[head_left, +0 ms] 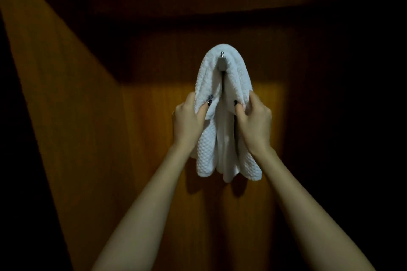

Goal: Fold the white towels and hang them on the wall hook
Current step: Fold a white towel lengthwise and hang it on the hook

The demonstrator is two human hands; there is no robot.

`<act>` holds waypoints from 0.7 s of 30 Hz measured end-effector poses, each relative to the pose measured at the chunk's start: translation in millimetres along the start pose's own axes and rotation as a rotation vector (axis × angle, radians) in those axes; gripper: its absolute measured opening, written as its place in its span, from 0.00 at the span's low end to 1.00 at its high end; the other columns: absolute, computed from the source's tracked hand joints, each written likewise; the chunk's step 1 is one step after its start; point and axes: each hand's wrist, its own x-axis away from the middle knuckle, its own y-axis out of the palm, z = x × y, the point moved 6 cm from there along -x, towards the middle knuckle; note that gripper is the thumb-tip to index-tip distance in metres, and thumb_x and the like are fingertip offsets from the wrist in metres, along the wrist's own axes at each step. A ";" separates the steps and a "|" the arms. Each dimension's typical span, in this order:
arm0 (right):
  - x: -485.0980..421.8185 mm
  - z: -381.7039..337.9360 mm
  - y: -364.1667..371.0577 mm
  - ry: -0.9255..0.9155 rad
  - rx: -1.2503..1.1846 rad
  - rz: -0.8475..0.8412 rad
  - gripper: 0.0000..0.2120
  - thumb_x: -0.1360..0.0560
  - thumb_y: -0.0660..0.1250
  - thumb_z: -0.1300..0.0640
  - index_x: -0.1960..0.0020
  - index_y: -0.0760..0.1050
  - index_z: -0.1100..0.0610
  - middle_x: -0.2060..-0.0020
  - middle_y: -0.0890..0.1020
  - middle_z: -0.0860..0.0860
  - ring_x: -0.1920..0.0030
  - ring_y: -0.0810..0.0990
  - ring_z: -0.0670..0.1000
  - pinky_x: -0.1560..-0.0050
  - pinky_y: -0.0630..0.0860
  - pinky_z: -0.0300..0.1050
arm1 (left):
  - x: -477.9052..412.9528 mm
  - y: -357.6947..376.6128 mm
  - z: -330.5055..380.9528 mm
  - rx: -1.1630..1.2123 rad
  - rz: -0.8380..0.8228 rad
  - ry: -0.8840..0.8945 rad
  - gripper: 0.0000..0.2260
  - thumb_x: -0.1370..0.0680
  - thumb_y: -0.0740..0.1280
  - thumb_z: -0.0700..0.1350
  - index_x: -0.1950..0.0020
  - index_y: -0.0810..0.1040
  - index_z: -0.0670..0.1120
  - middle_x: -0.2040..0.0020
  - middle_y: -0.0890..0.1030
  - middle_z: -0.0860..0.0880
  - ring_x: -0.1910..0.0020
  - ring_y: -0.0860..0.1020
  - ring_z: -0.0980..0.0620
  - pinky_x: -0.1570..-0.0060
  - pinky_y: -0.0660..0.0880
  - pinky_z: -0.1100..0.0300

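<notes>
My left hand [189, 116] and right hand [253, 116] each grip a side of the white towel [222, 130], already draped over the wall hook [222, 56]. Only straightening seems left for this one; I see no other towels.

No text, label, brand, number or sign could be read anywhere in the dim head view. The white towel [207, 149], the metal hook [222, 56] and the wooden wall [88, 116] showed no legible marking.
</notes>
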 end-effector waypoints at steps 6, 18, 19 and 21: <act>9.9 -2.6 -7.6 0.082 -0.058 -0.048 0.13 0.24 0.63 0.59 0.40 0.73 0.59 0.57 0.79 0.50 0.61 0.76 0.48 0.63 0.71 0.38 | 15.1 -3.5 1.3 0.097 -0.071 -0.120 0.11 0.23 0.68 0.47 0.47 0.76 0.41 0.56 0.79 0.47 0.57 0.77 0.48 0.60 0.70 0.58; 143.7 -34.2 -14.4 0.389 0.113 -0.390 0.27 0.23 0.61 0.58 0.25 0.60 0.58 0.32 0.72 0.57 0.36 0.73 0.59 0.37 0.72 0.61 | 161.6 -102.0 -16.4 -0.236 -0.307 -0.267 0.23 0.19 0.60 0.47 0.25 0.63 0.46 0.26 0.65 0.48 0.26 0.57 0.50 0.28 0.57 0.53; 164.4 -45.3 -11.4 0.386 0.118 -0.439 0.28 0.22 0.61 0.58 0.25 0.59 0.59 0.31 0.71 0.57 0.35 0.73 0.59 0.37 0.71 0.62 | 181.4 -116.4 -17.7 -0.268 -0.354 -0.287 0.23 0.19 0.60 0.48 0.25 0.62 0.47 0.26 0.65 0.48 0.25 0.57 0.51 0.28 0.58 0.52; 212.8 -69.4 -5.0 0.376 0.145 -0.539 0.28 0.22 0.62 0.57 0.24 0.58 0.59 0.30 0.70 0.58 0.32 0.71 0.59 0.35 0.69 0.63 | 222.7 -148.2 -17.2 -0.349 -0.455 -0.302 0.23 0.19 0.58 0.49 0.24 0.60 0.48 0.25 0.64 0.49 0.25 0.56 0.50 0.28 0.59 0.49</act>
